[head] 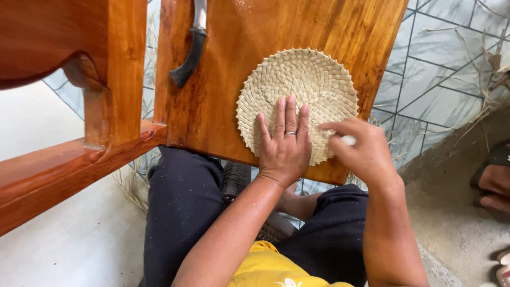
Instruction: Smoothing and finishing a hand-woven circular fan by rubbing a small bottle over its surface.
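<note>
A round woven mat (303, 85) of pale plant strips lies flat on a polished wooden stool top (223, 101). My left hand (285, 142) presses flat on the mat's near edge, fingers together, a ring on one finger. At the mat's right rim, my right hand (358, 149) has its fingers pinched around a small white object (348, 140); what that object is I cannot tell.
A knife with a dark curved handle (188, 56) lies at the stool's far left. A wooden chair frame (79, 106) stands at left. Dry plant strips (491, 79) lie on the tiled floor at right. Another person's foot (494, 180) is at the right edge.
</note>
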